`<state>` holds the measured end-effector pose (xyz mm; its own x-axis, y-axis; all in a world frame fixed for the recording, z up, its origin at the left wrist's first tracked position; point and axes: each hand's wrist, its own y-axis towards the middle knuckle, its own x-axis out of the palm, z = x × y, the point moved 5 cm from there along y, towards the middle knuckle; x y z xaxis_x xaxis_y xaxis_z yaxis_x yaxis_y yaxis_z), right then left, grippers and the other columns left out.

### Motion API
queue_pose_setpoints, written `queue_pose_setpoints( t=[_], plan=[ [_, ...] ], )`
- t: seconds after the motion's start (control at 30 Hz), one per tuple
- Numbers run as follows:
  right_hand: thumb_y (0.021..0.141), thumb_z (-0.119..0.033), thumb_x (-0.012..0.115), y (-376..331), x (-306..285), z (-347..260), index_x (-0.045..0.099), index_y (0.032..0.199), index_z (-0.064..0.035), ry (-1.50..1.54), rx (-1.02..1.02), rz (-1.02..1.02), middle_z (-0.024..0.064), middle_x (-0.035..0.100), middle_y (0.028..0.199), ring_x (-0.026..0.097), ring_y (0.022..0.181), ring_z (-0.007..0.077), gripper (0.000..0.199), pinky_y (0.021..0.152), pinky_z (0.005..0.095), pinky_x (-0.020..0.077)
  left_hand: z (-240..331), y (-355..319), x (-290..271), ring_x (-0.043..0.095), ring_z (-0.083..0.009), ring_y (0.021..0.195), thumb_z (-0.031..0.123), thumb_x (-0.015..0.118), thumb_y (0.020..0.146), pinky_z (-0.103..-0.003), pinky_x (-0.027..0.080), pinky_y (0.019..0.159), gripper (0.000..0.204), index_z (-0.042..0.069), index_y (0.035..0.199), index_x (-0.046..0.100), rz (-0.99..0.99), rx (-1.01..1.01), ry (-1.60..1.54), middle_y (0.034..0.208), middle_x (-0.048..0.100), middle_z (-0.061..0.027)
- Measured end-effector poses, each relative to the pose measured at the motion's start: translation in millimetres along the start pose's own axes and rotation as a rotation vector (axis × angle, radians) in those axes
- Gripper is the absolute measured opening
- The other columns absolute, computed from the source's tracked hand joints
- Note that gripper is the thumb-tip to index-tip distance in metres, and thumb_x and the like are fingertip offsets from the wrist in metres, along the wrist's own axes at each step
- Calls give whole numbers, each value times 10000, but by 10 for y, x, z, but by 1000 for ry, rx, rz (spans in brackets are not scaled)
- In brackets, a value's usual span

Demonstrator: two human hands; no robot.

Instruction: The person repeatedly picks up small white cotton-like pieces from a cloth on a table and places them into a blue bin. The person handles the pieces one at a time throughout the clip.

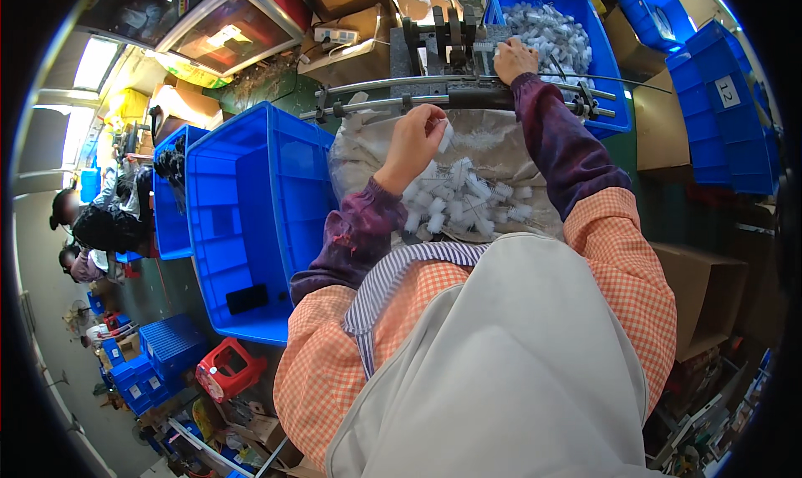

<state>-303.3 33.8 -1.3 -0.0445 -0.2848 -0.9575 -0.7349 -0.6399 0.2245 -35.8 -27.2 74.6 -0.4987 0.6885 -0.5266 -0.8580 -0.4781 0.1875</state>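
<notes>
My left hand (413, 148) is closed in a pinch on a small white bristle brush (447, 137), above the cloth in front of me. On that cloth (368, 148) lies a loose pile of similar white brushes (459, 200), some with thin wire stems. Farther off, my right hand (515, 61) reaches to the right side of a dark metal machine (451, 43). Its fingers are curled together by the machine, and what they grip is too small to make out. A metal rail (384, 104) runs across between the machine and the cloth.
A blue bin (560, 8) heaped with white brushes stands right of the machine. At my left is a large blue bin (242, 236) with a dark flat object (247, 298) inside. Stacked blue crates (723, 110) and cardboard boxes (697, 298) stand right. A red stool (230, 369) sits lower left.
</notes>
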Motion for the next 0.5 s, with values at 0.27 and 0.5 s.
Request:
queue_pose_setpoints(
  t=[0.27,0.5],
  plan=[
    [810,-216,449,195,-422,527,600,921,-120,-242,126,-52,122,615,964,602,906,278,210,761,435,408,78,63,219,608,-96,701,41,604,808,-215,477,626,108,-24,891,583,-25,-40,-194,767,631,-56],
    [862,-161,553,-548,-642,132,514,1191,-39,772,-309,-341,102,597,1048,559,916,165,353,800,287,442,147,210,393,641,-118,733,13,581,824,-216,499,621,82,-37,889,577,52,-30,-378,776,641,-67]
  ],
)
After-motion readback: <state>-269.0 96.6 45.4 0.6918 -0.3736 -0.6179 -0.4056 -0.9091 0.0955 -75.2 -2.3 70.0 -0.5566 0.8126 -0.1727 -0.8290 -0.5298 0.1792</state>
